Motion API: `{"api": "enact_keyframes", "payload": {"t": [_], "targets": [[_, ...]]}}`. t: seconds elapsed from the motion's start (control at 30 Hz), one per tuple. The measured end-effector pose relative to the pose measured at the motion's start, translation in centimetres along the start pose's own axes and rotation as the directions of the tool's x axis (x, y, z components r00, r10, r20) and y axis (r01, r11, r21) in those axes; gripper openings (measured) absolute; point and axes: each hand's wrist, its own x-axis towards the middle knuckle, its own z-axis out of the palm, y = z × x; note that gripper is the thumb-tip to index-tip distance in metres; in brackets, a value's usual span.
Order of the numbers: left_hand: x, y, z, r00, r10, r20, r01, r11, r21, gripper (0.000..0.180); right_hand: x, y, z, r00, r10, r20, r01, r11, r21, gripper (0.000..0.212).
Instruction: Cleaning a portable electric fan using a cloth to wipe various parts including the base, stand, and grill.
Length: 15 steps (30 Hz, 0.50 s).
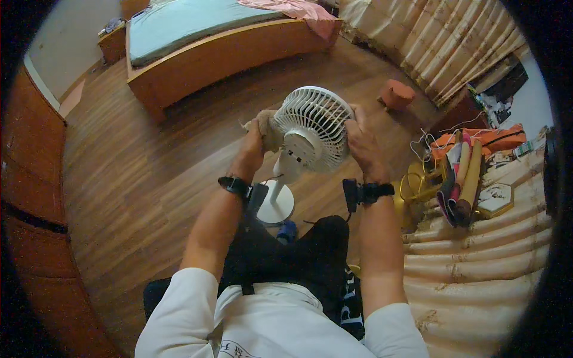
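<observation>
A white pedestal fan stands upright before me, the back of its head and its slatted grille facing me. Its round base rests on the wooden floor between my feet and the bed. My left hand is closed round a beige cloth, which presses against the left side of the grille. On the opposite side, my right hand grips the rim of the grille, with its fingertips hidden behind it. Both wrists carry black straps with small devices.
A wooden bed with a pale blue sheet spans the far side. A reddish stool stands beyond the fan to the right. Rolled fabrics, cables and a gold-edged box lie at the right beside curtains. Wooden cabinets line the left.
</observation>
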Motion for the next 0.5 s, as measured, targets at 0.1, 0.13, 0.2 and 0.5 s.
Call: {"api": "enact_keyframes", "payload": {"t": [0.1,0.13,0.2,0.5], "targets": [[-1.4,-1.9,0.7,0.993,0.075,-0.096,-0.076,0.997,-0.009,0.046,1.2,3.9,0.0,1.0,-0.025,-0.009,0.026,0.995,0.093,0.037],[-2.4,-2.5,2.0,0.976,0.101,-0.194,-0.108,0.994,-0.026,0.044,1.1,3.4,0.3,1.0,-0.015,-0.011,0.015,0.997,0.082,0.036],[-3.4,-3.0,3.0,0.943,0.143,-0.3,-0.157,0.987,-0.024,0.041,0.6,1.5,0.7,1.0,0.001,-0.025,0.001,0.998,0.056,0.036],[-4.8,-3.7,2.1,0.896,0.142,-0.421,-0.112,0.989,0.095,0.033,1.4,4.2,0.0,1.0,-0.019,-0.005,0.019,0.998,0.066,0.036]]}}
